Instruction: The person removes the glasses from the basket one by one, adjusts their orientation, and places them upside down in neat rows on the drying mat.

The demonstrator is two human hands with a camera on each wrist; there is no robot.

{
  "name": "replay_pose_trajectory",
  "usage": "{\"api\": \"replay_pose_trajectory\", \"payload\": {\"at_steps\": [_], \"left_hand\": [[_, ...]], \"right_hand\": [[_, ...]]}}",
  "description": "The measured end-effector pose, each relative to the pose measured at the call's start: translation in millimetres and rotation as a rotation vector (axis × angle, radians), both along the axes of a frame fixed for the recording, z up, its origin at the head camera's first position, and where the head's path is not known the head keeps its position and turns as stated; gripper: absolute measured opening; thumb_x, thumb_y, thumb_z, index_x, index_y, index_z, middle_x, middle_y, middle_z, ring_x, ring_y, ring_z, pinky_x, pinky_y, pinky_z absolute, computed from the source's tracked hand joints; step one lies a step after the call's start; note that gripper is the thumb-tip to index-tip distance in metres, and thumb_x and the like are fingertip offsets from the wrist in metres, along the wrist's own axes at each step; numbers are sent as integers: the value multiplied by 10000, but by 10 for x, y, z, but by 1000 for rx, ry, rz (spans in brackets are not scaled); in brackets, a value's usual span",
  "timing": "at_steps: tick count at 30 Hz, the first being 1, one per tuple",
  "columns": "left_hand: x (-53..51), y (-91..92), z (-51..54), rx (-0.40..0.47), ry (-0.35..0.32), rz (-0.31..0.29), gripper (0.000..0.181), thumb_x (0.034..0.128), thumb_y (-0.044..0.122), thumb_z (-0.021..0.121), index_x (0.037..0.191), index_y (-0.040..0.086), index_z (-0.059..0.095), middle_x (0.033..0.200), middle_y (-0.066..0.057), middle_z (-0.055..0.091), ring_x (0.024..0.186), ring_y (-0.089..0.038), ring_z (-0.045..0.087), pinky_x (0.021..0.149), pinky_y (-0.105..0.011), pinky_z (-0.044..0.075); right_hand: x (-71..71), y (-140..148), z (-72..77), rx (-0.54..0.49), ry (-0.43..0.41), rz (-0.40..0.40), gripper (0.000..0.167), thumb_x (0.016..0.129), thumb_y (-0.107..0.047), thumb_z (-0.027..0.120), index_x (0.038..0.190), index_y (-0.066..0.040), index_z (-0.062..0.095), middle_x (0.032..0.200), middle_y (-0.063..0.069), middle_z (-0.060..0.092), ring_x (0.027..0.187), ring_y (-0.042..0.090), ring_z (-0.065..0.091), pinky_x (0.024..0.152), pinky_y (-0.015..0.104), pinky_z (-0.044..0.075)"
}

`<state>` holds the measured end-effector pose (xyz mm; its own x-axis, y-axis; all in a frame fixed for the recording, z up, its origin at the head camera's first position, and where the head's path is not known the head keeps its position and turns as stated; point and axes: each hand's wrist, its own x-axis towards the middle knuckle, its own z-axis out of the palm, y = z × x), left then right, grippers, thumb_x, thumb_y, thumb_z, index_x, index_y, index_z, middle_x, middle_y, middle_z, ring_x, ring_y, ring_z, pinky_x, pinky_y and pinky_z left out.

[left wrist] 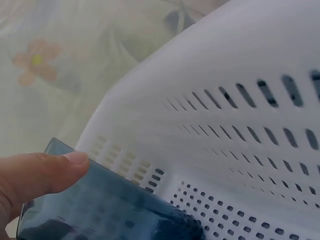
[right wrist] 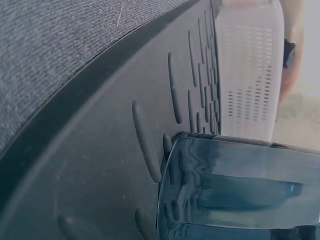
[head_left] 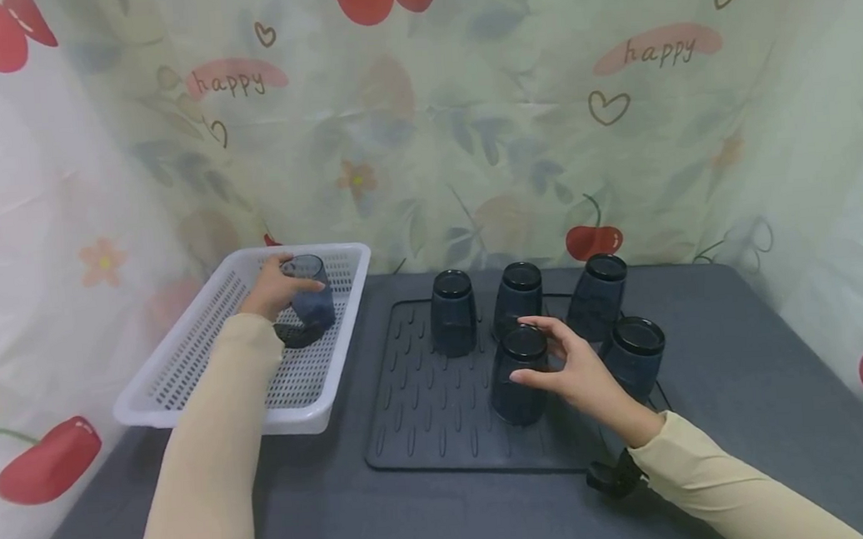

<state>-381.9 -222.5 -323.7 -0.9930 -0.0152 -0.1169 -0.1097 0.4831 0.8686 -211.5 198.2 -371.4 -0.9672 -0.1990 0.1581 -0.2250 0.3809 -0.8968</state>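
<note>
My left hand [head_left: 277, 287] grips a blue-tinted drinking glass [head_left: 312, 299] near its rim, inside the white plastic basket [head_left: 361, 287]. The glass is upright, open end up; in the left wrist view the thumb [left wrist: 37, 172] lies on its wall. My right hand [head_left: 577, 368] has thumb and fingers round another drinking glass [head_left: 519, 393], which stands upside down on the dark ribbed drying mat [head_left: 428, 437]. The right wrist view shows this glass [right wrist: 240, 190] with its mouth against the mat; the fingers are out of that view.
More upside-down glasses stand on the mat: one at the back left [head_left: 453, 318], one at the back middle [head_left: 519, 292], one at the back right [head_left: 599, 295] and one at the right [head_left: 636, 359], beside my right hand. A printed curtain [head_left: 426, 186] hangs behind the grey table [head_left: 747, 381].
</note>
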Motion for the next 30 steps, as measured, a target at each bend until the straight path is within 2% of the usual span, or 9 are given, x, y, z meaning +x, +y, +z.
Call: {"api": "replay_pose_trajectory", "payload": {"at_steps": [5,12,16,24,30], "left_hand": [[77,-37,42,-55,-2,-25,943,857,134,713,1540,50,69,1566,-251,145,1403,-443,265,1088,-607,314],[147,-81,113,-125,-36,-48,951,832,118,741,1526,8,100,1550,-271,175,1371,-450,316,1046,-594,379],[188,-101,131,-111,-53,-57,968,818,97,750,1527,0,98,1552,-268,176,1380,-446,305,1031,-594,395],[324,-87,196,-92,-82,-28,953,825,98,739,1521,-22,99,1527,-283,204,1360,-446,331,1032,-595,394],[383,-94,236,-108,-96,-38,967,818,126,751,1520,-24,104,1521,-289,213,1376,-457,306,1029,-607,389]], "right_hand": [[-7,-8,-4,4,-1,1,763,781,-315,812,1423,-209,413,1504,71,367,1392,301,374,1104,532,343],[-14,-5,-6,5,-4,-1,760,785,-321,807,1422,-201,411,1494,65,375,1390,300,378,1108,537,335],[-7,-4,-3,-6,-10,2,751,786,-308,808,1416,-208,412,1490,59,375,1393,298,370,1114,538,325],[-15,-2,7,3,-2,12,757,784,-303,810,1417,-197,408,1472,63,389,1352,323,422,1037,552,411],[-15,-8,35,12,-11,12,773,780,-293,816,1421,-190,397,1459,75,397,1351,343,413,1006,564,434]]}}
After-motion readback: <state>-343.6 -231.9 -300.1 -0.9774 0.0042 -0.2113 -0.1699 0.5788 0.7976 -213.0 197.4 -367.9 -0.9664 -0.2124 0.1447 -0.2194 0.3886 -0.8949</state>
